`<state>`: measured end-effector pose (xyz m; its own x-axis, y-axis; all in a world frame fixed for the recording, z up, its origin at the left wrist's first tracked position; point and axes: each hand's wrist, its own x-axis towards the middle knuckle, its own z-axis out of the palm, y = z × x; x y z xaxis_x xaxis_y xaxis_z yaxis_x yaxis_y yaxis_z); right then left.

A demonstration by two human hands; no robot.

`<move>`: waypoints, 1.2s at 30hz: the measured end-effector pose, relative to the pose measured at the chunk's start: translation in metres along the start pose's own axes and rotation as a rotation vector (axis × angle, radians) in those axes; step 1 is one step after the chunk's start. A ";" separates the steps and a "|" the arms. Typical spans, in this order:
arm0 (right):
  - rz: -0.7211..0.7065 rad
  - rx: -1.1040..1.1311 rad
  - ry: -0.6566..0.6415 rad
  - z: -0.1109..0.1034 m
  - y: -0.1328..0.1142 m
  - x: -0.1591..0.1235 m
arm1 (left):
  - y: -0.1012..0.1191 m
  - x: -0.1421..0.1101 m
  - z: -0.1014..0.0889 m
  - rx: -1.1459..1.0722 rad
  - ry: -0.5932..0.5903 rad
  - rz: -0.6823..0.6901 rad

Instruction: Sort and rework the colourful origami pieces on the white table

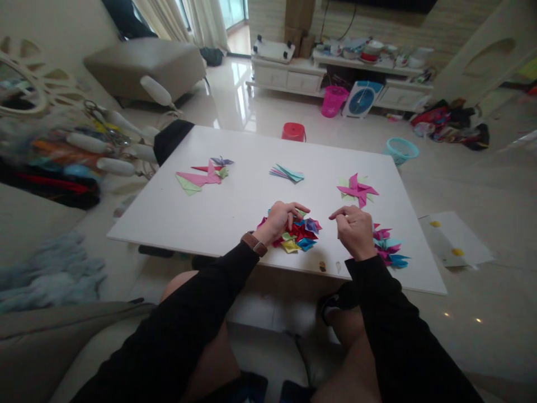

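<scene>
My left hand (282, 218), with a brown watch strap at the wrist, hangs over a pile of folded paper pieces (298, 230) in red, yellow, blue and purple. Its fingers are apart and reach to the right; I see nothing held in them. To the right, my right hand (353, 228) points its index finger left while the other fingers are bent, and no object shows in it. Close beside that hand lies a second group of folded paper pieces (386, 245) in magenta, teal and blue, partly hidden by it.
On the white table (247, 151) lie a pink and green paper star (357, 190), a fanned stack of paper strips (287, 173) and pink and green folded papers (205, 178). A red stool (293, 131) and a teal basket (401, 150) stand beyond the edge.
</scene>
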<state>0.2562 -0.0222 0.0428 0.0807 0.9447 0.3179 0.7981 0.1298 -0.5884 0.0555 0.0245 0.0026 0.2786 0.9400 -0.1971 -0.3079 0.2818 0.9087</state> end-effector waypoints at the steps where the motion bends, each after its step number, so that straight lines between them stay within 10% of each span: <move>1: 0.004 0.030 0.001 0.001 -0.006 0.000 | 0.001 0.000 -0.001 -0.002 -0.004 0.001; 22: -0.223 0.115 0.008 0.025 -0.033 -0.006 | 0.014 -0.007 -0.041 -0.099 0.076 0.054; 36: -0.275 0.193 0.060 0.009 -0.030 -0.008 | 0.032 0.045 -0.148 -0.114 0.678 0.048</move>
<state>0.2260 -0.0312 0.0509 -0.0821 0.8476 0.5242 0.6678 0.4372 -0.6024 -0.0764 0.1041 -0.0320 -0.3572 0.8540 -0.3783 -0.4096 0.2209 0.8851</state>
